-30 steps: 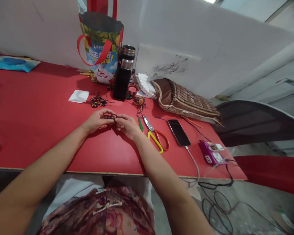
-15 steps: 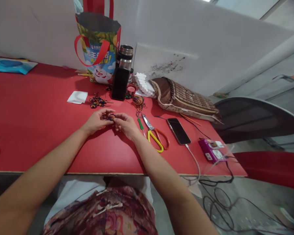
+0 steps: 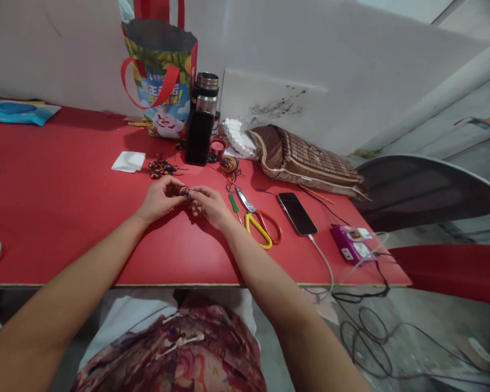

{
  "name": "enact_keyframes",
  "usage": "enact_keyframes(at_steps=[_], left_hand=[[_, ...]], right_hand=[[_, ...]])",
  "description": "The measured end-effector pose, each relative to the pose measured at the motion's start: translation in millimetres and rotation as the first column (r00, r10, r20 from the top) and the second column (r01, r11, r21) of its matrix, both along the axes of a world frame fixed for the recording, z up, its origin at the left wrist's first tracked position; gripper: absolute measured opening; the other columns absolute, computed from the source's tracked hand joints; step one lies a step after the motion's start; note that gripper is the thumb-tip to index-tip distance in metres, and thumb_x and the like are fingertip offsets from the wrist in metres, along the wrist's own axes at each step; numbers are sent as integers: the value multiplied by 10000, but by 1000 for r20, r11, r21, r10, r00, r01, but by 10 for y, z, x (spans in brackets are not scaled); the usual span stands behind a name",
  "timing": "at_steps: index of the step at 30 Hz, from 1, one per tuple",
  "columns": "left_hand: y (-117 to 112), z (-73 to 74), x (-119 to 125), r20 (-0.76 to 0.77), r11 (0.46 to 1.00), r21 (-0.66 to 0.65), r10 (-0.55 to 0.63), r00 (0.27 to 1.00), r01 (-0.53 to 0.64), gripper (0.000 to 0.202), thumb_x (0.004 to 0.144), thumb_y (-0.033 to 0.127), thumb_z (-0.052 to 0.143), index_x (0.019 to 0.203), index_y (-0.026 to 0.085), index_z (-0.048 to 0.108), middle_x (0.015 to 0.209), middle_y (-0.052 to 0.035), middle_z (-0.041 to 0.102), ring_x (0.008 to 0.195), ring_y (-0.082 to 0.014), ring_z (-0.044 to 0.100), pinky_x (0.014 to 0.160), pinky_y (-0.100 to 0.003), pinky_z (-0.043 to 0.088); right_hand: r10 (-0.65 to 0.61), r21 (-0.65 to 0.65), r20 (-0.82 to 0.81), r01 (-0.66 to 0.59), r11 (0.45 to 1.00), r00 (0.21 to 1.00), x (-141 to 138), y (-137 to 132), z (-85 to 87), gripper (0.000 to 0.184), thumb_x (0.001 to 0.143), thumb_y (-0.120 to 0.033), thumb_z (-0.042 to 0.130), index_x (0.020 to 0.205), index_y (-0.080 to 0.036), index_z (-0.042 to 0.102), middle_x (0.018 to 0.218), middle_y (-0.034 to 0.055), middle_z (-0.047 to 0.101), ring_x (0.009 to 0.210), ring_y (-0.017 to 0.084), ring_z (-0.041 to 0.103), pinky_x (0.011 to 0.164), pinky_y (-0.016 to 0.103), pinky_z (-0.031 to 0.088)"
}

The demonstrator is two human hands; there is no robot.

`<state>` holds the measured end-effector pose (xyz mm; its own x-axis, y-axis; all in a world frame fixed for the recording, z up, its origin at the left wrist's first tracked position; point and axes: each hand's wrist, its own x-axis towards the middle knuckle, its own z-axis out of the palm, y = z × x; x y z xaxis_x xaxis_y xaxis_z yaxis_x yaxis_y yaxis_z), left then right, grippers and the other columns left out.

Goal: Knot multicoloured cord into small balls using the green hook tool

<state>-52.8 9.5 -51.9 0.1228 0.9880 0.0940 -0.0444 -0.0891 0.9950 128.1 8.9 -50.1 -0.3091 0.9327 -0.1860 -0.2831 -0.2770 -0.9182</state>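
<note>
Both my hands meet over the middle of the red table [image 3: 57,207]. My left hand [image 3: 160,198] and my right hand [image 3: 210,205] pinch a small knot of multicoloured cord [image 3: 183,190] between their fingertips. Just behind my left hand lies a pile of similar small knots [image 3: 161,167]. A ball of the same coloured cord [image 3: 229,164] sits behind my right hand. Yellow-and-orange scissors [image 3: 259,224] and a green-handled tool [image 3: 233,204] lie just right of my right hand.
A printed gift bag [image 3: 162,81], a black flask [image 3: 201,128], a white foam piece [image 3: 236,136] and a brown woven bag [image 3: 306,160] line the back. A phone [image 3: 296,213] on a cable, a purple box [image 3: 350,245] and a white tissue [image 3: 128,161] lie about.
My hands have stayed together on the knot, fingers shifting slightly. The view has drifted a little.
</note>
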Motion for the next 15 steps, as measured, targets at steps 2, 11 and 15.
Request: enact_keyframes(at_steps=[2,11,15], left_hand=[[4,-16,2,-23,999,47,8,1000,-7,474,630,360,989,891,192,629,759,-8,728,624,-136,643,576,-250,493],[51,-155,-47,-192,978,205,65,979,-25,308,782,359,905,941,180,711,794,-11,668,688,-145,583,635,-274,461],[67,-168,-64,-250,968,250,26,968,38,442,800,357,881,1177,182,731,836,-2,656,712,-154,598,662,-287,483]], right_hand=[[-5,-6,11,5,1000,1000,-11,1,-9,147,898,-261,815,915,-197,684,578,-58,640,450,98,551,442,213,480],[-44,-18,3,44,999,999,-49,-2,6,107,903,-208,806,912,-193,701,580,-47,677,419,92,557,417,191,438],[-58,-53,-38,56,997,998,-64,-14,2,103,857,-124,790,837,-184,710,489,-64,606,398,76,507,402,165,353]])
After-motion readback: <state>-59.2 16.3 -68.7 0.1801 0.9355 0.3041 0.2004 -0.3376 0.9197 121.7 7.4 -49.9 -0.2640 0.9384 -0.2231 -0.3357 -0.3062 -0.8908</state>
